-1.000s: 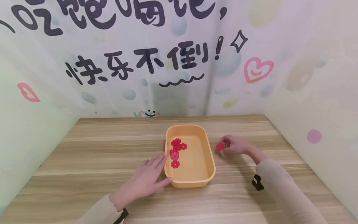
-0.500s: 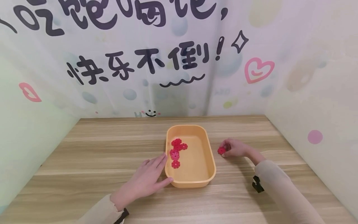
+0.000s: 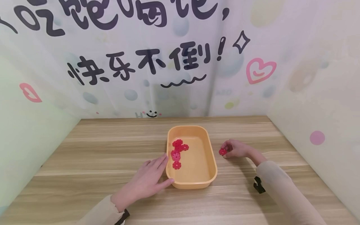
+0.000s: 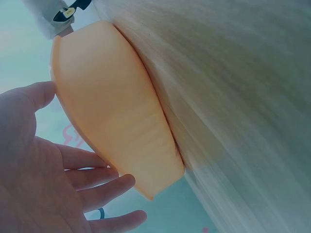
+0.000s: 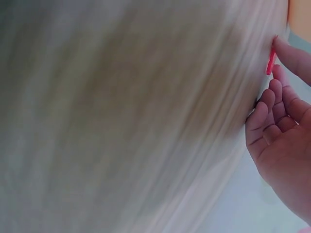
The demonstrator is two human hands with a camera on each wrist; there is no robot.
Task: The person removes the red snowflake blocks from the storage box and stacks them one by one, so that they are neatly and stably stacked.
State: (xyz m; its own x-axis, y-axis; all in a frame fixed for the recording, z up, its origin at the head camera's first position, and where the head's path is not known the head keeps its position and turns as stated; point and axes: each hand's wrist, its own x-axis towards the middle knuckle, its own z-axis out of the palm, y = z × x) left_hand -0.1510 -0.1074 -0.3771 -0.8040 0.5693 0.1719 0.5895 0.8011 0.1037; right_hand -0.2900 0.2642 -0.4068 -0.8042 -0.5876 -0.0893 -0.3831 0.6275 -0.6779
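An orange plastic bin [image 3: 194, 185] stands mid-table, with several red and pink notched snowflake discs [image 3: 176, 165] lying along its left side. My left hand [image 3: 144, 179] rests against the bin's left wall and near corner. In the left wrist view its fingers [image 4: 104, 193] are extended and spread, touching the rim. To the right of the bin, my right hand [image 3: 236, 148] pinches a red snowflake disc [image 3: 222, 152] between thumb and forefinger, at the tabletop. The right wrist view shows that disc [image 5: 271, 60] edge-on; whether it touches the wood I cannot tell.
The wood-grain table [image 3: 112, 140] reaches back to a white printed curtain [image 3: 126, 93]. Pale side walls [image 3: 323, 109] close in the left and right. Black straps [image 3: 259, 185] sit at both wrists.
My right hand has come slightly nearer to me and lower with the red snowflake disc, then stayed there. The left hand and the bin keep their places.
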